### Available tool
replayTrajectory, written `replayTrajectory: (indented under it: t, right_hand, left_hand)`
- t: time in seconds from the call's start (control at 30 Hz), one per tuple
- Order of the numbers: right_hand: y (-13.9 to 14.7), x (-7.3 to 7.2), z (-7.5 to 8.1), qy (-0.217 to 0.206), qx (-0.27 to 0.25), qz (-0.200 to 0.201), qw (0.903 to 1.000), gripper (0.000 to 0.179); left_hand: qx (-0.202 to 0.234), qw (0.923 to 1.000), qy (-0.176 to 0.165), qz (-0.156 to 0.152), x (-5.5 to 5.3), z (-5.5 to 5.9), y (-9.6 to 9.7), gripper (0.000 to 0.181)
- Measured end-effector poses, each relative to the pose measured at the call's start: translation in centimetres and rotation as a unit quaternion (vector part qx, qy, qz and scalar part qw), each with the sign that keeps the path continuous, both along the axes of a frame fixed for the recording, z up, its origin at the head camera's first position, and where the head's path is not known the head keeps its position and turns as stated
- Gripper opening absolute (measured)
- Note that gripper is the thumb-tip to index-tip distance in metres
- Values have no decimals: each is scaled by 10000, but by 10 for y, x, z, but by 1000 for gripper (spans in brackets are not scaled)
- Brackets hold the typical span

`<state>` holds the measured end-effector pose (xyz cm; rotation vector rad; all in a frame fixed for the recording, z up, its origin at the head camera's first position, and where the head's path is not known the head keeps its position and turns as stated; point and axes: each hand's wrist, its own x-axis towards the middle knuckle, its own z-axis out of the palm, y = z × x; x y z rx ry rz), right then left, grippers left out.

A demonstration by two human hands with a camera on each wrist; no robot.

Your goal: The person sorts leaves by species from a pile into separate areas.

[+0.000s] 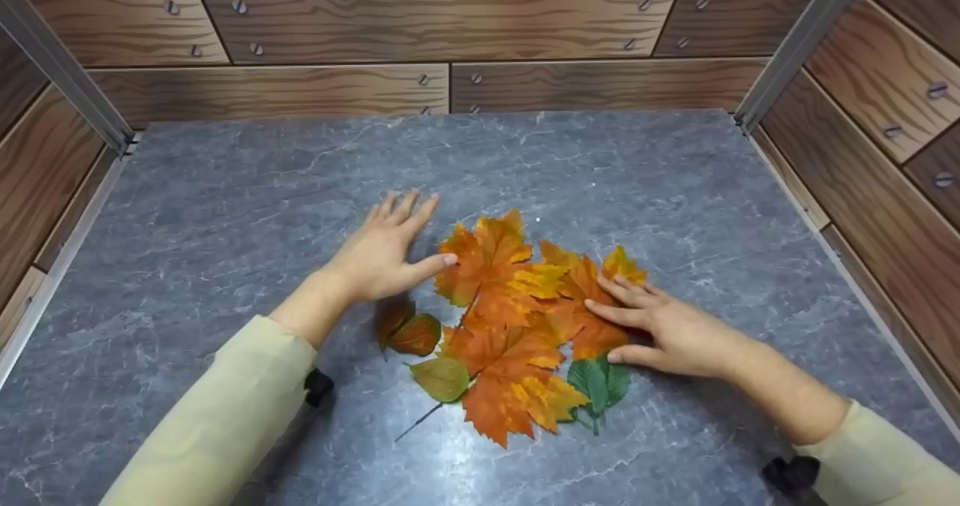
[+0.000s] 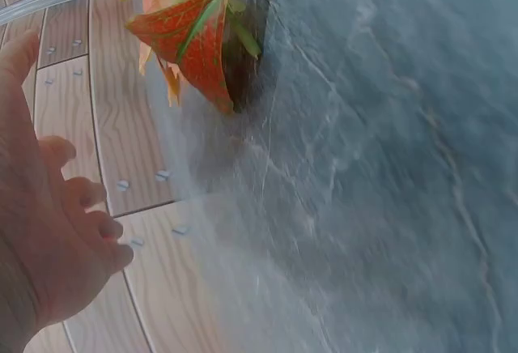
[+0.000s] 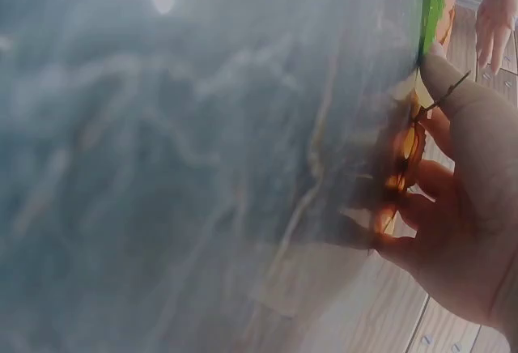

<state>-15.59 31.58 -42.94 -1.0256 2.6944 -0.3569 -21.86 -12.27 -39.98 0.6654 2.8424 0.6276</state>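
A cluster of artificial autumn leaves lies on the grey marbled table. In the head view, my left hand is at the cluster's upper left, fingers spread, its thumb overlapping the edge of the top orange maple leaf. My right hand rests with straight fingers on the right-hand orange maple leaf. Its thumb is by a green leaf sprig. A larger maple leaf lies at the front, with a yellow-green leaf and dark stem beside it. Below my left hand sits a reddish-brown leaf pair.
Wood-patterned panels wall the back and both sides of the table. Grey metal posts stand at the back corners. Light sleeves cover both forearms, each with a black wrist device.
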Motion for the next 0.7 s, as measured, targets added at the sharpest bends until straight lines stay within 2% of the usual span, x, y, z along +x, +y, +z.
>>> replayTrajectory:
  t: [0.17, 0.3, 0.53, 0.7]
  right_hand:
    - [0, -1, 0, -60, -7, -11, 10000, 74]
    - [-1, -1, 0, -111, 29, -30, 9999, 74]
    - [-1, -1, -1, -120, 42, -39, 9999, 74]
    - [0, -2, -1, -90, -15, -26, 10000, 74]
  left_hand:
    - [365, 9979, -527, -130, -9, -2, 10, 97]
    - [603, 9947, -797, -261, -16, -4, 18, 93]
    - [1071, 9863, -1193, -392, -27, -8, 27, 92]
    - [1049, 9859, -1230, -436, -32, -12, 30, 94]
